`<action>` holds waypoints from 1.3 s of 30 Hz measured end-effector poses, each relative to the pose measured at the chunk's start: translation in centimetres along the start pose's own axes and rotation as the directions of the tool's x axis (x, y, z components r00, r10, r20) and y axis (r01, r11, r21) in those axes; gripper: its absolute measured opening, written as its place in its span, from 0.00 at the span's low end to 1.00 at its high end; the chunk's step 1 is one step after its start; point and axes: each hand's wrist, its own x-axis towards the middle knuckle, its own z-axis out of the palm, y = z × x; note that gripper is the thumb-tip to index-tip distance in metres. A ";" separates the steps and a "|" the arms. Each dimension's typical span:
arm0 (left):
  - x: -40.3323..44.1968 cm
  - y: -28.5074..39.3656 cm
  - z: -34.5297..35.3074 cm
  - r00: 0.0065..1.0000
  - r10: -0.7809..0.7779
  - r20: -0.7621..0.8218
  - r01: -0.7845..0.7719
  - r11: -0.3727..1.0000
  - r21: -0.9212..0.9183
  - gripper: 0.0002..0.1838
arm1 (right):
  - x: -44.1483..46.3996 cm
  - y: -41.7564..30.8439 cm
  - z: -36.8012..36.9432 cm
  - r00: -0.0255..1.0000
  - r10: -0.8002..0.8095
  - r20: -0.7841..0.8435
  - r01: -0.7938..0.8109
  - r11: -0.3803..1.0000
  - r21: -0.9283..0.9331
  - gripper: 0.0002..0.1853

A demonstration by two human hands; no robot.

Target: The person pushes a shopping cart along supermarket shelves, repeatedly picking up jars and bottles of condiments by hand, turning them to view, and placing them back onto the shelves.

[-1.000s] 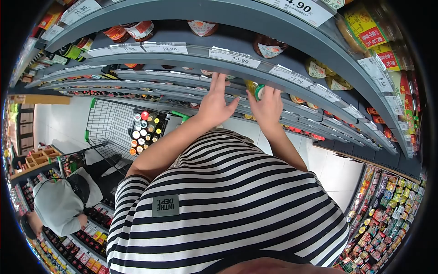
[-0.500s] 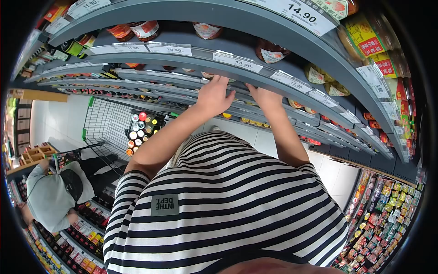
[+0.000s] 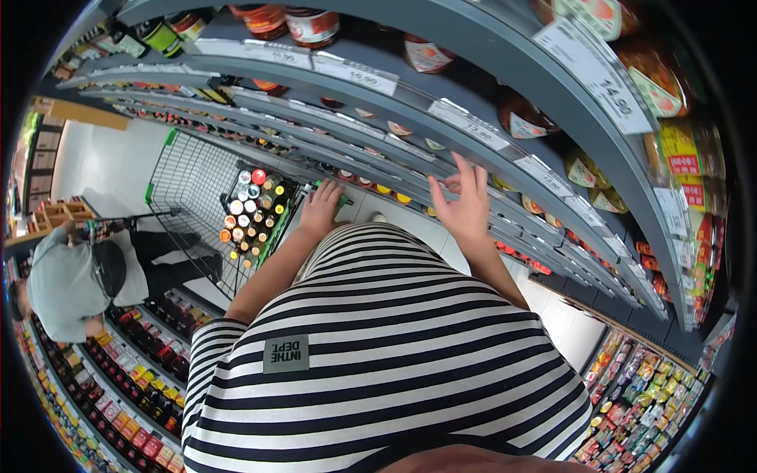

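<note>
My right hand is raised beside the shelf edge, thumb and fingers spread, holding nothing. Behind it run shelf tiers with price labels and jars. My left hand is at the near corner of a wire shopping cart, over a green-tipped part that looks like its handle. Its fingers look stretched out; whether they touch or grip that part is unclear. Many bottles with coloured caps stand packed together at the cart's near end.
Shelves of jars curve across the top and right. A person in a light top stands at the left by another shelf of bottles. Colourful packets fill a display at the lower right. Pale floor tiles show beyond the cart.
Both hands have left the shelf edge. My left hand moved down and left to the cart; my right hand drew back slightly with its fingers spread. The view has turned a little.
</note>
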 end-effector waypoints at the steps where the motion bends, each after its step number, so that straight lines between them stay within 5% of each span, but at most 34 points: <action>1: -0.8 -0.8 0.6 0.999 0.012 -0.033 -0.011 1.000 0.020 0.38 | 0.3 -0.7 0.5 1.000 0.002 0.021 -0.003 0.999 0.047 0.30; 5: -1.0 -2.2 2.4 0.993 -0.022 -0.116 0.020 1.000 -0.022 0.39 | 2.5 -1.9 2.6 0.995 -0.082 0.059 0.079 0.995 0.053 0.30; 8: -1.4 -2.8 2.6 0.991 -0.041 -0.125 0.041 0.999 0.003 0.35 | 4.5 -2.3 3.7 0.973 -0.081 0.215 0.112 0.984 -0.136 0.27; 15: -1.5 -4.2 1.8 0.973 -0.031 -0.227 0.039 0.999 0.033 0.31 | 8.5 -5.6 4.6 0.912 0.185 0.367 -0.039 0.927 -0.372 0.25; 17: -1.6 -4.7 1.0 0.971 -0.036 -0.237 0.043 0.999 0.025 0.31 | 8.8 -4.4 5.8 0.963 -0.030 0.268 0.125 0.931 -0.344 0.24; 21: -1.5 -5.9 -0.8 0.969 -0.054 -0.243 0.057 0.998 0.005 0.32 | 10.2 -4.8 6.2 0.942 0.091 0.323 0.035 0.932 -0.362 0.23; 23: -1.3 -6.8 -1.3 0.966 -0.068 -0.249 0.071 0.997 0.003 0.34 | 10.9 -5.3 6.4 0.960 -0.093 0.264 0.194 0.901 -0.388 0.21; 27: -1.0 -8.2 -2.8 0.964 -0.080 -0.254 0.082 0.997 -0.001 0.34 | 11.7 -5.2 6.9 0.950 -0.095 0.297 0.211 0.898 -0.387 0.20; 33: -0.3 -10.5 -4.4 0.965 -0.090 -0.247 0.102 0.994 0.036 0.35 | 12.4 -5.8 7.2 0.951 -0.013 0.309 0.153 0.888 -0.435 0.20; 39: 0.6 -12.3 -5.4 0.963 -0.100 -0.252 0.119 0.991 0.062 0.34 | 12.9 -8.4 6.4 0.833 0.285 0.474 -0.081 0.911 -0.405 0.18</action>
